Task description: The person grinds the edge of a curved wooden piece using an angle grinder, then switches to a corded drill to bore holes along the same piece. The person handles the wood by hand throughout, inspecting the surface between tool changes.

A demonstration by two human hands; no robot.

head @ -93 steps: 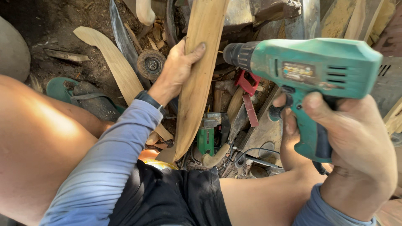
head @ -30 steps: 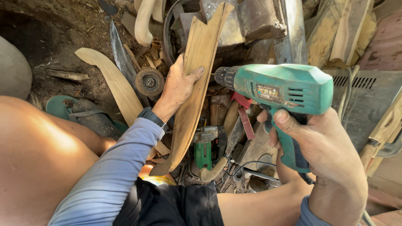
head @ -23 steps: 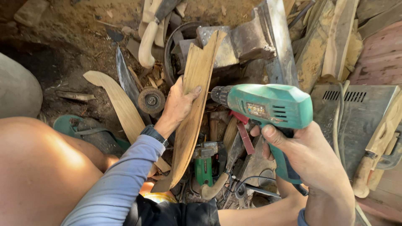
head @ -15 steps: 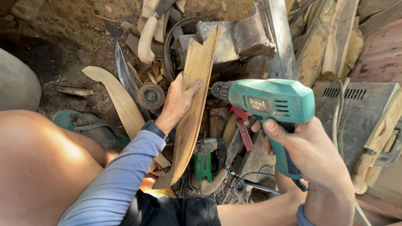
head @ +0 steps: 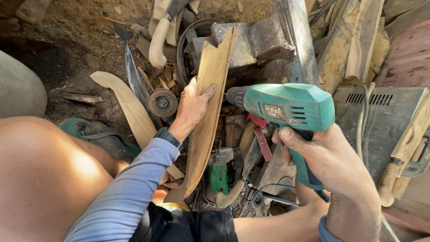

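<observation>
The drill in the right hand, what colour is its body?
Teal green drill, seen in the head view.

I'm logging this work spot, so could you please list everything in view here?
wooden slat: 1, tan, upright at centre
electric drill: 1, teal, right of the slat
curved wooden piece: 1, pale, on the ground at left
wire wheel: 1, rusty brown, beside the left hand
metal box: 1, grey, at right
left hand: 1, grips the slat
right hand: 1, holds the drill's handle
</observation>
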